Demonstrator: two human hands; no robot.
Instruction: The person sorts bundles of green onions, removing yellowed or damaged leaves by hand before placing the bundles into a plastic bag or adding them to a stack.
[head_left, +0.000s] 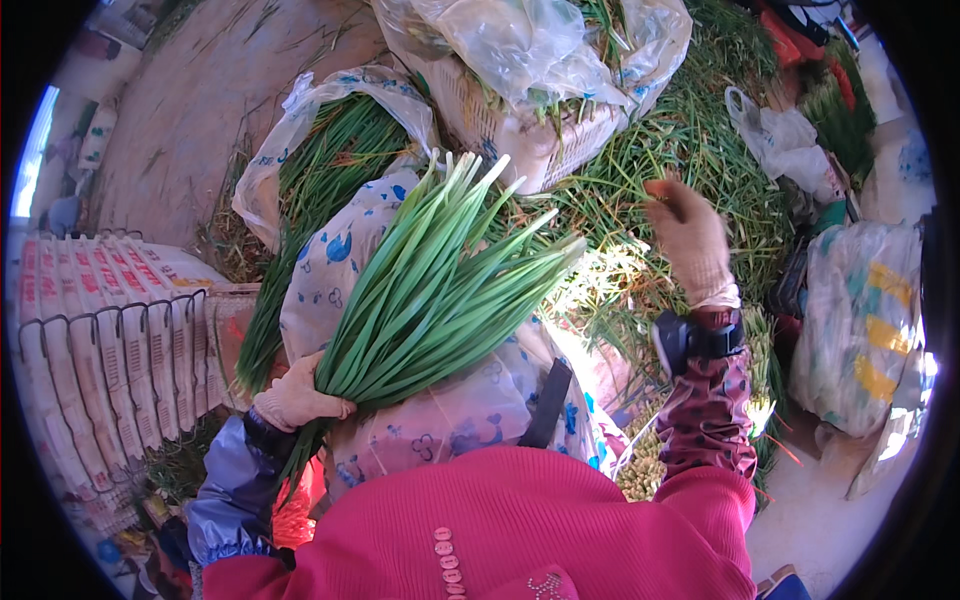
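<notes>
My left hand (305, 401), in a pale knit glove, is shut around a fanned bunch of green Chinese chives (420, 307). Their white cut ends splay up and to the right. Beneath the bunch, a blue-patterned plastic apron (450, 416) covers my lap. My gloved right hand (691, 238) is apart from the bunch, over a heap of loose chive leaves and trimmings (720, 161). Its fingers are bent and blurred, and thin blades lie near the fingertips; whether it pinches any cannot be seen. More chives (330, 161) lie beside my lap in an open plastic bag (259, 180).
Ahead stands a white plastic crate (517, 142) draped with clear plastic (517, 45). Stacked white crates (112, 352) are at left. A taped plastic-wrapped bundle (855, 330) stands at right. Tied chive bunches (643, 457) sit by my right side.
</notes>
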